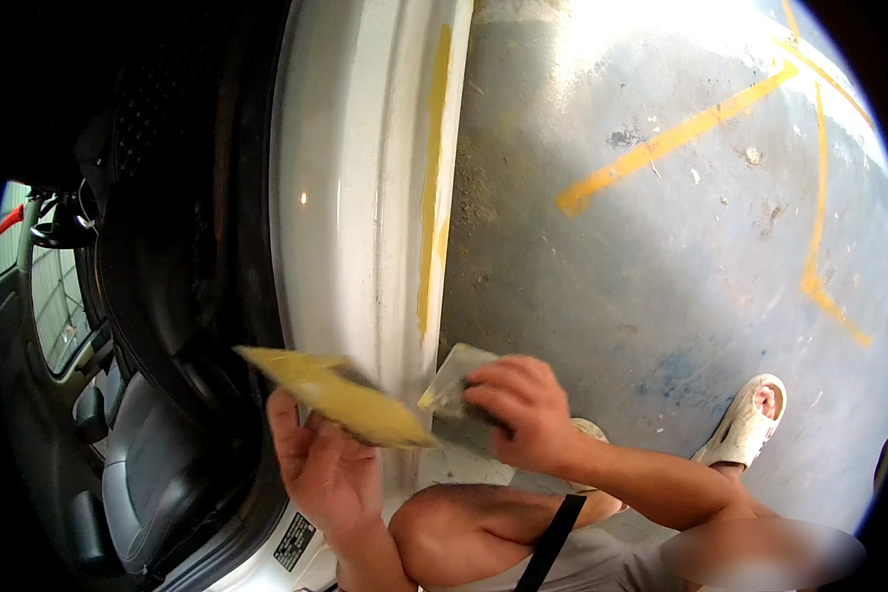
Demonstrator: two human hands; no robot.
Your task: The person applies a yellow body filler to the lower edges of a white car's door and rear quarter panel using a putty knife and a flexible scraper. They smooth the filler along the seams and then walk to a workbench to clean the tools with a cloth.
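My left hand (328, 471) grips a flat board (328, 393) smeared with yellow paste, held over the white car door sill (337, 197). Just to its right, my right hand (525, 412) has its fingers wrapped round a thin, pale spreader (449, 379) with yellow on its edge. A long narrow strip of yellow paste (431, 178) lies along the outer edge of the sill above both hands.
The car's dark interior and seat (133, 444) are to the left. To the right is a scuffed concrete floor (641, 286) with yellow painted lines (686, 130). My bent knee (429, 533) and sandalled foot (745, 429) are near the sill.
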